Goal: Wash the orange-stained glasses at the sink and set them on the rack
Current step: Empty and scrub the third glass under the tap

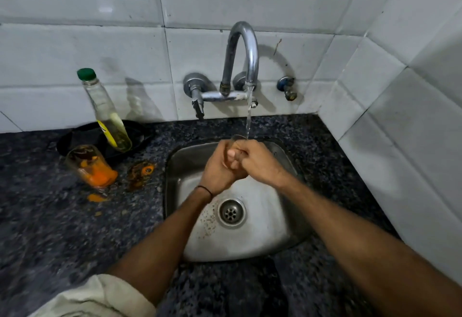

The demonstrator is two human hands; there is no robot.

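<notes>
Over the steel sink (272, 239), my left hand (220, 166) and my right hand (257, 164) are wrapped together around a clear glass (237, 138). Only its rim shows above my fingers. Water runs from the curved tap (246, 51) straight onto that rim. A second glass (90, 166), smeared with orange at its bottom, stands on the dark counter left of the sink. No rack is in view.
A tall bottle with a green cap (105, 109) stands on a black tray (75, 139) behind the stained glass. Orange spills (141, 171) lie on the granite counter (50, 236) between glass and sink. Tiled walls close in at the back and right.
</notes>
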